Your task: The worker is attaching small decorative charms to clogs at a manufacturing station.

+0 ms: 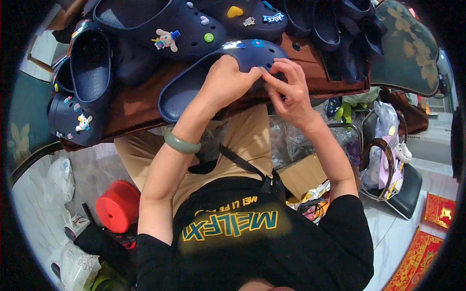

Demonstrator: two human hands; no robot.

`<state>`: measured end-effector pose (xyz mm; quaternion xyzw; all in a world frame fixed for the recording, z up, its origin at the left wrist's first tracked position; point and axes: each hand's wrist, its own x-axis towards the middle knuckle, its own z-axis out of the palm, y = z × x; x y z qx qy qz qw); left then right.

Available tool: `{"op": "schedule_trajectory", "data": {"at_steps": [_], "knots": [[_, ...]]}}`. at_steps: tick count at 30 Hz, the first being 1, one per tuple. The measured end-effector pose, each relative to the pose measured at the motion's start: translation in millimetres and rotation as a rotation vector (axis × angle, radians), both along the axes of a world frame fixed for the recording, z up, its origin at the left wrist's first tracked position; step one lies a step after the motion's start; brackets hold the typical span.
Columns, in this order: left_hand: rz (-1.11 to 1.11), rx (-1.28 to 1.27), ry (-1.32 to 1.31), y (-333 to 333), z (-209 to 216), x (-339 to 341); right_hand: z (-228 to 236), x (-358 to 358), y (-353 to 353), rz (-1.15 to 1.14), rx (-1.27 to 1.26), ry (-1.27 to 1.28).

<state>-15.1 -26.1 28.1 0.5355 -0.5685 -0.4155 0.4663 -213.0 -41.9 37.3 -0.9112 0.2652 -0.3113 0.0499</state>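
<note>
L grip (225, 80), R grip (290, 91) at navy clog (250, 57); toe far-R, axis diag.

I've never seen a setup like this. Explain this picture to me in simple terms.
There is no machine arm here: a person works with two bare hands. The camera sits on the person's head and looks down, so you see their own arms and black shirt. Its wide fisheye lens bends straight edges and leaves the dark round border.

In front is a surface covered with brown cloth. Several dark blue clogs lie on it, some with small charms, such as a yellow heart.

The left hand and right hand meet at the front part of one clog. Whether a small piece sits between their fingertips is too hidden to tell.
</note>
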Motion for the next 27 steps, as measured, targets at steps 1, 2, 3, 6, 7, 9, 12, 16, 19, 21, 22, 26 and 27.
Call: {"op": "schedule_trajectory", "data": {"at_steps": [1,2,3,6,7,9,12,16,19,21,22,26,27], "knots": [[-0.035,0.01,0.057,-1,0,1,-2,-2,0,0.012,0.04,-0.017],[-0.069,0.02,0.114,-1,0,3,-5,-6,-1,0.025,0.08,-0.034],[-0.093,0.056,0.155,-1,1,4,-6,-13,-7,0.023,0.232,-0.096],[-0.141,0.009,0.312,5,9,3,-16,-33,-50,-0.195,0.281,-0.238],[-0.14,0.037,0.31,7,12,3,-22,-38,-72,-0.278,0.153,-0.259],[-0.158,0.052,0.333,9,17,4,-35,-49,-109,-0.562,0.098,-0.056],[-0.155,0.107,0.306,9,21,4,-54,-64,-133,-0.672,0.011,0.28],[-0.15,0.081,0.361,8,18,3,-54,-64,-122,-0.563,0.365,-0.161],[-0.164,0.075,0.349,7,16,4,-42,-51,-93,-0.436,0.48,-0.344],[-0.186,0.06,0.345,6,16,5,-31,-40,-73,-0.305,0.335,-0.363],[-0.179,0.068,0.33,6,16,5,-26,-36,-64,-0.238,0.269,-0.368],[-0.178,0.091,0.289,6,13,7,-4,-26,-38,-0.175,0.026,-0.129],[-0.181,0.087,0.286,6,12,7,1,-25,-35,-0.16,-0.041,-0.081]]}}
